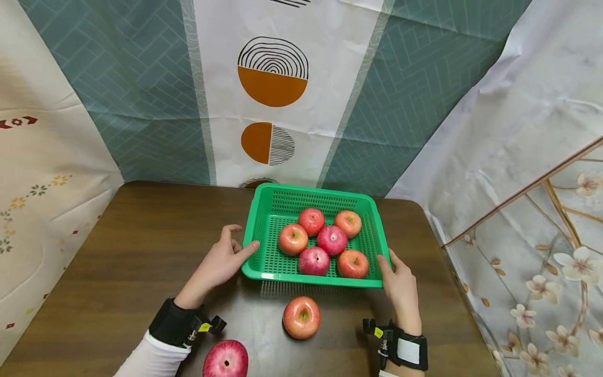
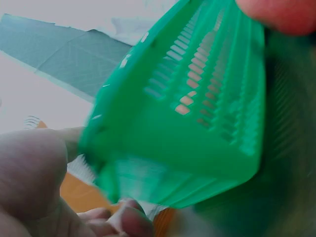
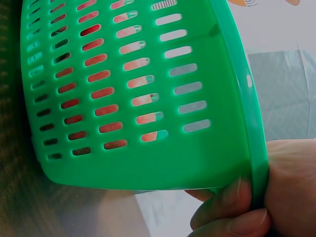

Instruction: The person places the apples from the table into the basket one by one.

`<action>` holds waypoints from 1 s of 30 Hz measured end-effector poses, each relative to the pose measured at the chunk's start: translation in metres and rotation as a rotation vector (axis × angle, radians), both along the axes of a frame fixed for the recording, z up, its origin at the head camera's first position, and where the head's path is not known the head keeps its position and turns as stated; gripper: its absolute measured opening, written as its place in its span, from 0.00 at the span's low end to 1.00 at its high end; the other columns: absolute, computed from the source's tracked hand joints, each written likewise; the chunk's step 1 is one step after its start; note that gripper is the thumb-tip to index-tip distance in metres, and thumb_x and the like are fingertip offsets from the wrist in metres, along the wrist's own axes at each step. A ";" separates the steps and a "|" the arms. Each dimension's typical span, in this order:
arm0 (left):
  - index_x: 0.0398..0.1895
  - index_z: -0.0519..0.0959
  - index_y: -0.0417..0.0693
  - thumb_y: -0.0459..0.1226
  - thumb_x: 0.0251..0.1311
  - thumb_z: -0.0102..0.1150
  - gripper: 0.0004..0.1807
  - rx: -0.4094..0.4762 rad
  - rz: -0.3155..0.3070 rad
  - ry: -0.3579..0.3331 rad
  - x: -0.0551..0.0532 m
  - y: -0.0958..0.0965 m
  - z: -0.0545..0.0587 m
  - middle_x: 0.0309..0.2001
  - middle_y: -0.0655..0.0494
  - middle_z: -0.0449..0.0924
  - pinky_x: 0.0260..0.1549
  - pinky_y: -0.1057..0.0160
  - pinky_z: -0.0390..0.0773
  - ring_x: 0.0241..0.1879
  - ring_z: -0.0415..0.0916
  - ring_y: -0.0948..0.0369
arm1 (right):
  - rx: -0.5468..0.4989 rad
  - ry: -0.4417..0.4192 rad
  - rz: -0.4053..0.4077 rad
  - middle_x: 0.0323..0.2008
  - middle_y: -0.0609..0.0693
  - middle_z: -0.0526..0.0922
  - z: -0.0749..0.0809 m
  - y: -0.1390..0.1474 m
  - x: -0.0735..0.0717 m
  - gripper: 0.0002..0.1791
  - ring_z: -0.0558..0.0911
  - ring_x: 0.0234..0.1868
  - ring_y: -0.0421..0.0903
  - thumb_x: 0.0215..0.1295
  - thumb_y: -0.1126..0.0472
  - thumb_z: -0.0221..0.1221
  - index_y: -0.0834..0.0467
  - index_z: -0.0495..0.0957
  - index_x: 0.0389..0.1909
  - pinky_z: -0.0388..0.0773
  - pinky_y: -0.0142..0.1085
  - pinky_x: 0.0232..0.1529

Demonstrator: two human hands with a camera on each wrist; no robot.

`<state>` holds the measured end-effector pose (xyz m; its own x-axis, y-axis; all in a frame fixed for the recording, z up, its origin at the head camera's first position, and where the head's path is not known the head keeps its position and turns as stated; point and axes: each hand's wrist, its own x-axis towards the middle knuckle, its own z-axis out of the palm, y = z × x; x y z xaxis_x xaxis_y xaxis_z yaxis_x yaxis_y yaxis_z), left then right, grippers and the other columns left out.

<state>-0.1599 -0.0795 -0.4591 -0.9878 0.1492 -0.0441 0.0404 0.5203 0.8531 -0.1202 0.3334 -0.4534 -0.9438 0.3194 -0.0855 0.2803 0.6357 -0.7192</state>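
Observation:
A green plastic basket (image 1: 313, 280) with slotted walls holds several red apples (image 1: 293, 239), some pinkish and some deeper red. My left hand (image 1: 221, 262) grips its left rim near the front corner, thumb over the rim and fingers outside the wall. At the right front corner, my right hand (image 1: 400, 283) holds the rim with the thumb on top; in the right wrist view its fingers (image 3: 232, 207) curl against the outer wall. One more apple (image 1: 301, 318) lies on the table just in front of the basket. Another deep red apple (image 1: 226, 359) is near my left forearm.
The brown wooden table (image 1: 155, 235) has its back edge against a patterned hanging cloth (image 1: 155, 131). Pale floral cloth (image 1: 532, 283) hangs along the right side, and cream cloth (image 1: 42, 209) along the left. Straps with small cameras (image 1: 174, 322) sit on both wrists.

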 end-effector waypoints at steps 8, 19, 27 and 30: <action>0.72 0.54 0.56 0.57 0.63 0.61 0.41 -0.092 -0.121 0.216 0.041 -0.030 0.045 0.53 0.56 0.68 0.29 0.57 0.76 0.42 0.70 0.59 | 0.022 0.007 -0.010 0.62 0.63 0.72 -0.001 0.001 0.003 0.38 0.72 0.52 0.57 0.74 0.35 0.46 0.55 0.61 0.74 0.70 0.54 0.49; 0.67 0.61 0.72 0.61 0.56 0.66 0.38 -0.251 -0.663 0.274 0.121 -0.037 0.031 0.64 0.72 0.63 0.52 0.56 0.78 0.60 0.62 0.68 | 0.033 0.012 0.009 0.63 0.65 0.72 -0.003 0.001 0.001 0.37 0.73 0.55 0.59 0.74 0.36 0.46 0.57 0.61 0.74 0.71 0.60 0.53; 0.67 0.63 0.73 0.66 0.55 0.60 0.37 -0.284 -0.799 0.268 0.136 -0.032 0.006 0.66 0.61 0.64 0.48 0.54 0.80 0.62 0.62 0.59 | 0.029 0.026 -0.004 0.60 0.65 0.74 -0.002 -0.001 0.001 0.35 0.73 0.50 0.59 0.75 0.39 0.47 0.57 0.62 0.74 0.72 0.57 0.48; 0.66 0.66 0.70 0.62 0.62 0.57 0.30 -0.296 -0.830 0.325 0.138 -0.029 -0.001 0.65 0.59 0.66 0.48 0.54 0.78 0.61 0.63 0.59 | 0.024 0.016 -0.007 0.60 0.64 0.74 -0.001 -0.002 0.000 0.35 0.73 0.50 0.58 0.75 0.39 0.46 0.56 0.61 0.74 0.72 0.56 0.48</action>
